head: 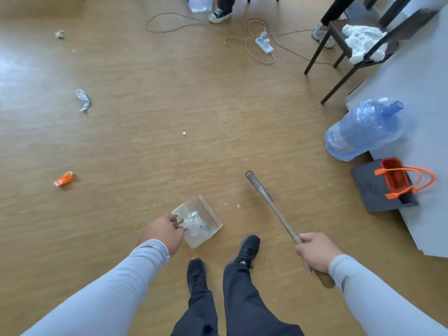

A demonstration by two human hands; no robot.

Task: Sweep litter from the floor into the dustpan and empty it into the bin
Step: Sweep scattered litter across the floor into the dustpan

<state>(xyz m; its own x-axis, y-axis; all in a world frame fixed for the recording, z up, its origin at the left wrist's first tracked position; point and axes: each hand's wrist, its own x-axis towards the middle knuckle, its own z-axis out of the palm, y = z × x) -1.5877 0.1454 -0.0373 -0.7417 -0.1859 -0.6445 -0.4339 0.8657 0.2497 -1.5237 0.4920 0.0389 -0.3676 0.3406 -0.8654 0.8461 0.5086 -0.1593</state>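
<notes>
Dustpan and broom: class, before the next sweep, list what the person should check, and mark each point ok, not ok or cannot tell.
1. Left hand holds the dustpan by its handle: ok.
2. Right hand grips the broom handle: ok.
3. Dustpan lip flat on the floor: cannot tell.
4. Litter already caught sits inside the pan: ok.
5. Floor free of litter: not ok; small scraps lie between pan and broom head, and an orange wrapper and crumpled plastic lie far to the left.
6. Bin within reach: cannot tell; none is plainly in view.
</notes>
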